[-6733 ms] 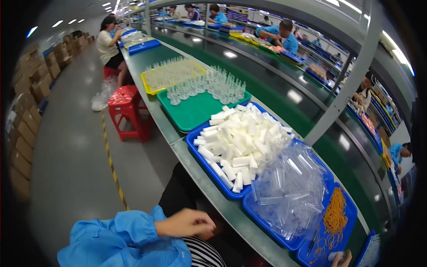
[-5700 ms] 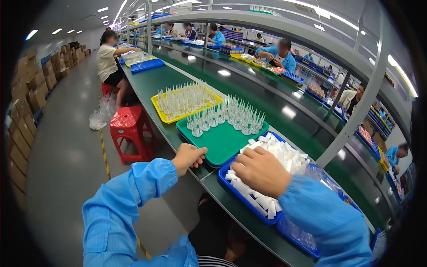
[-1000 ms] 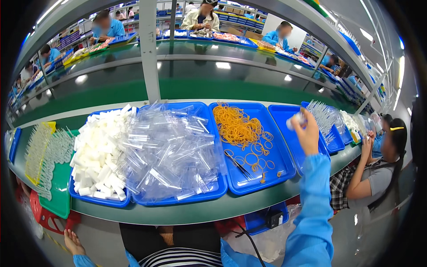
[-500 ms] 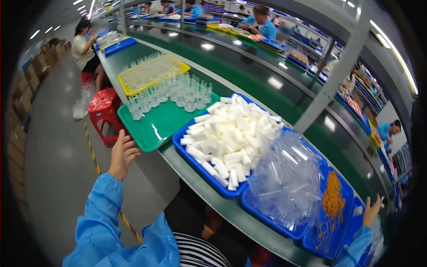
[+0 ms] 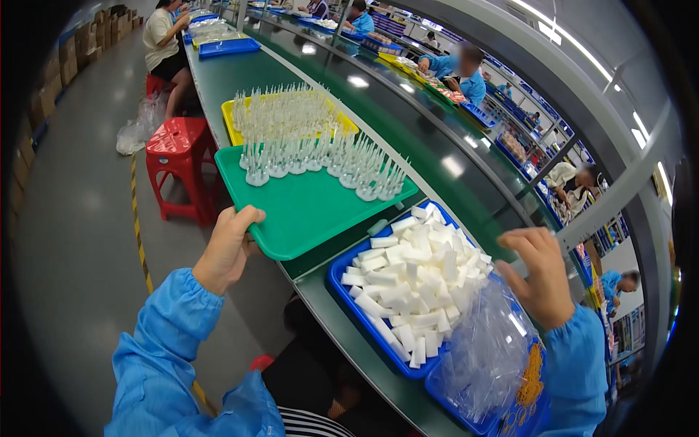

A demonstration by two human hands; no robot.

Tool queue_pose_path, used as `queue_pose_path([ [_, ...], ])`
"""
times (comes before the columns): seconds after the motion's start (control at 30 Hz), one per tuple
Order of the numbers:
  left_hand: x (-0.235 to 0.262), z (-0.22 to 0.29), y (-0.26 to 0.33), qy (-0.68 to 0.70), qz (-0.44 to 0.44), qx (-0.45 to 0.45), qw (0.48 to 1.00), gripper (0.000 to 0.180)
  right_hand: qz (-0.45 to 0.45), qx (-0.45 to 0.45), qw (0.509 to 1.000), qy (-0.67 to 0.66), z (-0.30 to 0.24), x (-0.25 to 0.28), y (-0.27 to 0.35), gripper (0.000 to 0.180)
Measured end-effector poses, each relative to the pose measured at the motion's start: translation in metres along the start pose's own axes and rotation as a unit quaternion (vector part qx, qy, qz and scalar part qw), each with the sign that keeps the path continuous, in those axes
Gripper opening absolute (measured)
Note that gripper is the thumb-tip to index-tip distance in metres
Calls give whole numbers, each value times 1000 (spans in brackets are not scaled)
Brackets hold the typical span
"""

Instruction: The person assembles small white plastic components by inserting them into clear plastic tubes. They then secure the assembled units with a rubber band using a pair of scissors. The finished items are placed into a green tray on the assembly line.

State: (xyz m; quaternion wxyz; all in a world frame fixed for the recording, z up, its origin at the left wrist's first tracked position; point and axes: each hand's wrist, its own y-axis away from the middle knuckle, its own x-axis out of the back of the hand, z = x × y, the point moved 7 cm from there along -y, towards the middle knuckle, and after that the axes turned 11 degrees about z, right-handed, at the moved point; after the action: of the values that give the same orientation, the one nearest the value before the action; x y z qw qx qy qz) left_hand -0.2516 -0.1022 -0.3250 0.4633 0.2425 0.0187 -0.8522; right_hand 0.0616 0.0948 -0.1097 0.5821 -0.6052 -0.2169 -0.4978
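Held the near left corner of the green tray (image 5: 306, 218) in the left hand (image 5: 231, 251), grip clamped on it, thumb over the rim and fingers partly hidden below; could not tell whether flat on the surface (image 5: 309, 281) or slightly lifted. Held the right hand (image 5: 539, 273) in the air near the plastic sleeves (image 5: 477, 357), grip apart, with nothing visible in it. Judging by the layout, filled the green tray only partway: showed clear upright stems (image 5: 349, 178) packed along the far side and left end, but none across the near part. Showed more stems in the yellow tray (image 5: 232, 125) behind. Left plenty unused, apparently: white tubes (image 5: 415, 284) heaped in a blue tray (image 5: 336, 277), sleeves piled beside them, and orange rubber bands (image 5: 529, 379) farther right.
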Motion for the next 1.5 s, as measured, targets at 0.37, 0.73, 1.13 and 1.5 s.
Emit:
queue_pose_path([
  [0.37,1,53,2,19,-24,-65,997,47,-174,-39,983,-47,35,-217,-106,30],
  [0.73,27,72,-5,86,15,-37,996,46,-278,-22,957,-86,21,-279,-120,31],
  [1.13,49,63,-3,74,63,-51,994,53,-405,180,881,-168,-60,-261,-111,17],
  [1.5,34,62,1,68,27,-50,996,52,-291,237,925,-51,-52,-264,-122,24],
])
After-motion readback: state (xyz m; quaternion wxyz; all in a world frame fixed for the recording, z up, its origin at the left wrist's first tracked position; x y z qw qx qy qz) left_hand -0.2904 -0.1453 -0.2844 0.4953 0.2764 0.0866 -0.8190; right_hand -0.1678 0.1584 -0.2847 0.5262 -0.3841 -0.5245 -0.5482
